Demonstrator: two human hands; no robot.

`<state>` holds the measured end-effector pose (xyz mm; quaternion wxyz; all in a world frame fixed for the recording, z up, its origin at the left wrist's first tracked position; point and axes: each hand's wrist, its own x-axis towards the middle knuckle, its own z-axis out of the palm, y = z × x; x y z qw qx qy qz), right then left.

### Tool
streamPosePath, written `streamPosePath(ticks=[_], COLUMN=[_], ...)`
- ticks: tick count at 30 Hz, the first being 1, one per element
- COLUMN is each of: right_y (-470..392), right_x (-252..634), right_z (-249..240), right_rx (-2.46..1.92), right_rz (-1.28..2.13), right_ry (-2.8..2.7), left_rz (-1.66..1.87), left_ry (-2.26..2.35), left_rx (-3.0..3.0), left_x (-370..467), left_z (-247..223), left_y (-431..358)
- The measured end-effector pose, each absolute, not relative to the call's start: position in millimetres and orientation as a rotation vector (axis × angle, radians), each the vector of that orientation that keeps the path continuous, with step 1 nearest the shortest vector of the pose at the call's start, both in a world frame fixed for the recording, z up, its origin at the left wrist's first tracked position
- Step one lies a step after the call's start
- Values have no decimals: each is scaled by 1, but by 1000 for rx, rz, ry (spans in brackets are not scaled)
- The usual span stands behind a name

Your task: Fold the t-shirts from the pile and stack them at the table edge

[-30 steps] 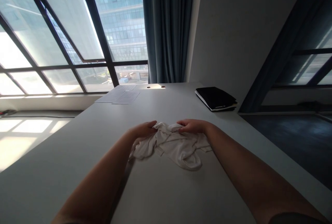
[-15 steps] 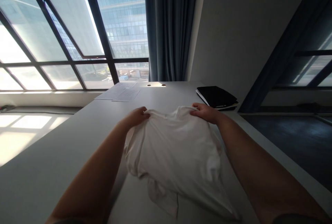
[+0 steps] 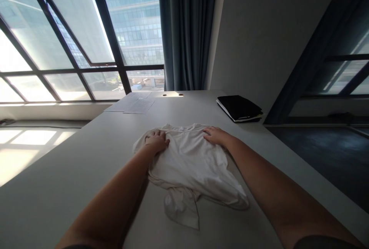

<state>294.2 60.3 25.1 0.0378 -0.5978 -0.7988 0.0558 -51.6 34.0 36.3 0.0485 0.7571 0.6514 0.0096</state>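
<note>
A white T-shirt (image 3: 191, 160) lies spread on the white table (image 3: 100, 168), its neckline toward the far side. The near hem is uneven, and a loose flap of the cloth sticks out toward me. My left hand (image 3: 157, 140) rests on the shirt's left shoulder, fingers spread over the fabric. On the right shoulder lies my right hand (image 3: 215, 135), its fingers stretched out across the cloth beside the collar. Both hands press from above, and neither grips the shirt.
A black folder (image 3: 239, 107) with papers in it lies at the table's far right. Printed sheets (image 3: 135, 105) rest at the far left. Behind the table hang a dark blue curtain (image 3: 187, 30) and windows (image 3: 77, 22), one pane tilted out.
The shirt, held up by its shoulders before, now lies on the table. Both hands have come down and let go of the cloth, and now lie flat on it.
</note>
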Motion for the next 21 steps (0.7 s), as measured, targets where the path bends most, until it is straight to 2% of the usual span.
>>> streamPosePath(ticks=[5,10,13,16,21], right_y=[61,35,20,18,27], right_x=[313,350,374,385,388], right_z=[16,13,8,6,18], right_rx=[-1875,-1871,-2099,-2069,-1780], right_rz=[87,-245,-349,-214,217], right_ry=[-2322,-2117,-1966,-2005,-1650], left_rz=[172,677,618,611,1247], left_ry=[1944,2189,2322,2227,1836], left_rx=[2361,2313,2107,1969,1484], left_x=[-77,-123,-153,-167,-163], left_z=[35,26,17,14,16], left_y=[41,23,12,14,24])
